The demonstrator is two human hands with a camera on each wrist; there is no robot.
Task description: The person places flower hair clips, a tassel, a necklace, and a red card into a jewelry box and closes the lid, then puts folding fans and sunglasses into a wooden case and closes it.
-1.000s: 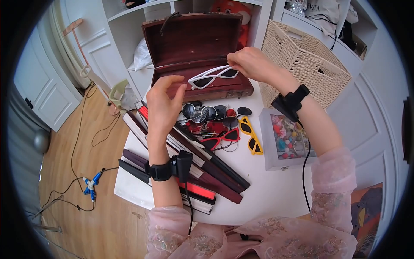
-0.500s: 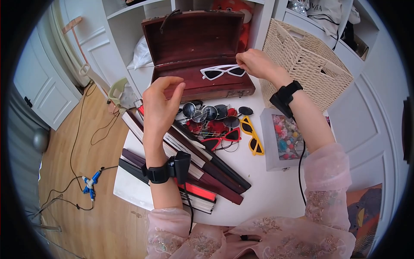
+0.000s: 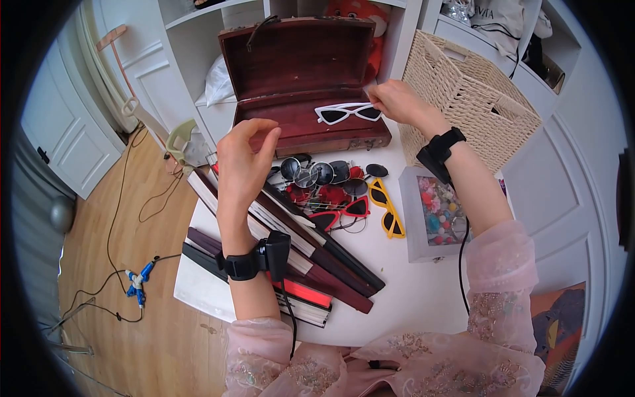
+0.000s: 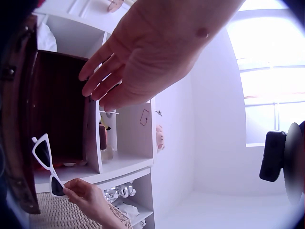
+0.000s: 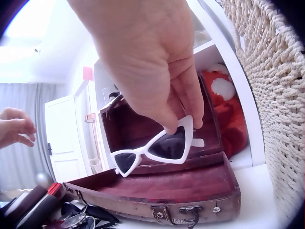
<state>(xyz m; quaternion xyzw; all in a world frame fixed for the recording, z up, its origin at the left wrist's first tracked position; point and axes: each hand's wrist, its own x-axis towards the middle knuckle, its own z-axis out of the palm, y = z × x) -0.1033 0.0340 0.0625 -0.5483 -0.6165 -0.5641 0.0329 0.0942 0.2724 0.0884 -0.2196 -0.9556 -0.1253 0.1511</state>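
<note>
My right hand pinches one end of a pair of white-framed sunglasses with dark pointed lenses. In the right wrist view the thumb and fingers grip the sunglasses at a corner of the frame. They hang over the base of an open dark red wooden case, its lid standing up behind. My left hand holds nothing; its fingers are relaxed, thumb apart, in the air left of the case. Below lies a heap of sunglasses, with red-framed and yellow-framed pairs at its edge.
Several books lie at the left of the white table. A clear-topped box of colourful trinkets stands at the right, with a woven basket behind it. White shelves rise beyond the case. Cables cross the floor.
My right hand has moved right with the white sunglasses, which now hang farther from the left hand and nearer the case's right end. The left hand has shifted slightly left.
</note>
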